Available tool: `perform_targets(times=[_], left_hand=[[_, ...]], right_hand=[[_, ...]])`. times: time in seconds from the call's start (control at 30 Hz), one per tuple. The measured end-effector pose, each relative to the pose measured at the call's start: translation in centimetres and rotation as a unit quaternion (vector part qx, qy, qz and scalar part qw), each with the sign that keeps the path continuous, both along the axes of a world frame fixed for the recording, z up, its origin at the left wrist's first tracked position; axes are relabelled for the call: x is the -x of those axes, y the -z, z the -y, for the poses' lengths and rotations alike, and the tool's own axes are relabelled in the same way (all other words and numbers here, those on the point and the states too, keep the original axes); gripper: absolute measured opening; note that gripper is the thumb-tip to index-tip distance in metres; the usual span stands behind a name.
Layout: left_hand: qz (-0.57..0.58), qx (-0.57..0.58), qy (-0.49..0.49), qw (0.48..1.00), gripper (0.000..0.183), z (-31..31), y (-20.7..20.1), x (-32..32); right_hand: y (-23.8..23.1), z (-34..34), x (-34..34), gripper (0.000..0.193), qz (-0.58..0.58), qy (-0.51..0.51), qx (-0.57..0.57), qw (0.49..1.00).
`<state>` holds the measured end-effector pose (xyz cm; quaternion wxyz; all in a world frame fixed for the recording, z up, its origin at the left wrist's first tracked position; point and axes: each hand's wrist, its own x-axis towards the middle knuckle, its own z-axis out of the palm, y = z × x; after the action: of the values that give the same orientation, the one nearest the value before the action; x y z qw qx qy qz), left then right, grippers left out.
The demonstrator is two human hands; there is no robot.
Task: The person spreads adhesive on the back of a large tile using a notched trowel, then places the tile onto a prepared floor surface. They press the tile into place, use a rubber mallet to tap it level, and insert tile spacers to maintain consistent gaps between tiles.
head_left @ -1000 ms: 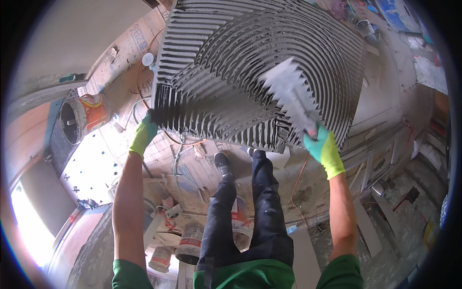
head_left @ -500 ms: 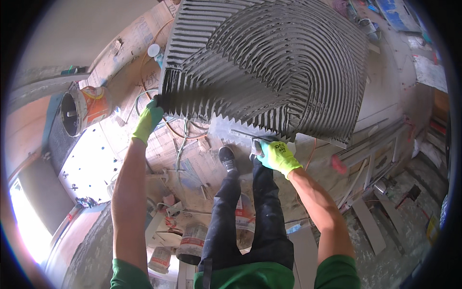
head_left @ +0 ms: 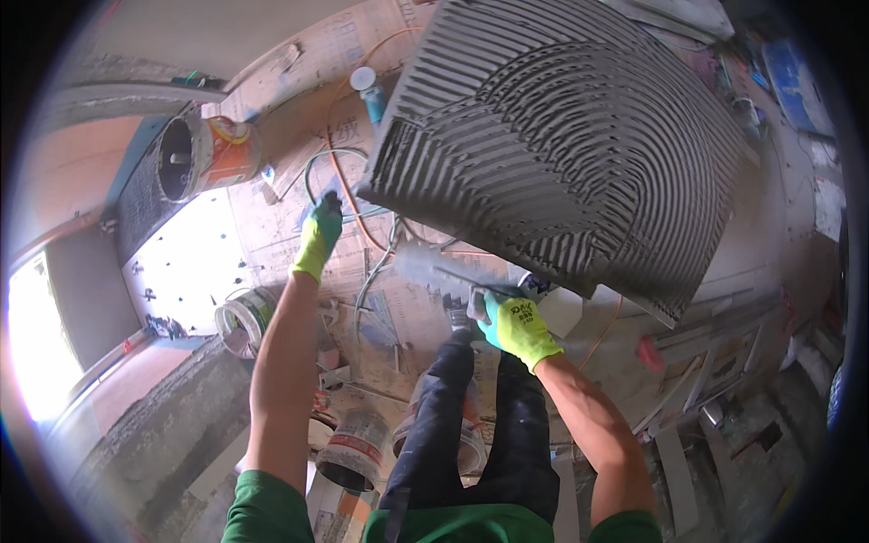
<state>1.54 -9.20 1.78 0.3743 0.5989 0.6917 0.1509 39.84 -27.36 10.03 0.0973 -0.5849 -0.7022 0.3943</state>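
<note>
Trowel point(head_left: 444, 271) near mortared slab point(head_left: 579, 154), hose point(head_left: 369, 279)

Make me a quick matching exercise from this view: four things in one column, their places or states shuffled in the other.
1. trowel
2. grey mortar
3. left hand
4. orange-labelled bucket

A. beside the mortar's left corner, not touching
B. upper left of the picture, open mouth facing left
C. held in the right hand
D. combed into ridges

Pairs: 1-C, 2-D, 3-A, 4-B
</note>
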Motion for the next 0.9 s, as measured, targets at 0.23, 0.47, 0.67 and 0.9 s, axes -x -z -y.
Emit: perform_targets(times=[0.23,0.47,0.67,0.9], left_hand=[[-0.158,-0.084,0.087,0.98,0.028,24.7,1.0,8.6],[-0.095,0.253,-0.002,0.963,0.031,43.9,-5.6,10.1],[-0.069,0.379,-0.112,0.916,0.042,48.9,-10.0,6.7],[-0.046,0.376,-0.092,0.921,0.043,49.6,-11.2,4.9]], right_hand=[[2.8,-6.8,5.1,0.022,-0.013,0.06,-0.002,0.998],[1.6,-5.1,5.9,0.039,0.042,-0.009,0.146,0.988],[0.2,-4.6,7.4,0.036,0.029,0.015,0.118,0.992],[3.3,-6.6,10.8,0.035,0.009,0.052,0.142,0.988]])
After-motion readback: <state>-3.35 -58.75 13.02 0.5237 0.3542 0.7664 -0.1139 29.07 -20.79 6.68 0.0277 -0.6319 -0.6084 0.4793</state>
